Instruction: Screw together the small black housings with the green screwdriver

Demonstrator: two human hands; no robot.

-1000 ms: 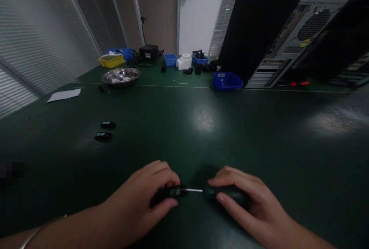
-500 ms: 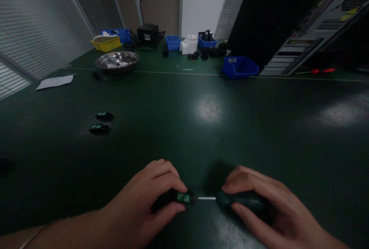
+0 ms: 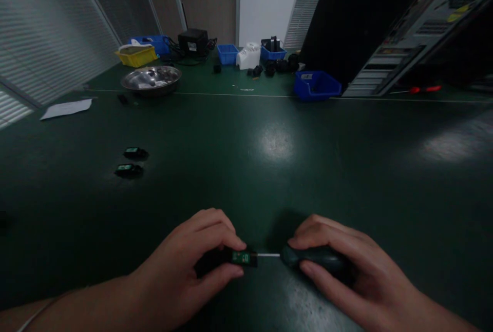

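Between thumb and fingers, my left hand [image 3: 204,255] grips a small black housing with a green circuit board [image 3: 242,257] showing on top. My right hand [image 3: 339,260] is wrapped round the dark handle of a screwdriver [image 3: 319,257], held level. Its thin metal shaft points left and its tip meets the right end of the housing; the exact contact point is too small to make out. Two similar black housings with green boards, a farther one [image 3: 135,153] and a nearer one [image 3: 128,169], lie side by side on the table to the left.
On the green table [image 3: 215,132], a metal bowl [image 3: 152,88] with small parts stands back left. A white paper [image 3: 66,109] lies left of it. Along the back are a yellow bin [image 3: 136,57], a black box [image 3: 193,42], a white device [image 3: 248,57] and a blue bin [image 3: 316,91].
The screwdriver's tip has shifted slightly across the housing's right end, and the housing has turned a little. Both hands keep their grip. The whole view has shifted slightly.
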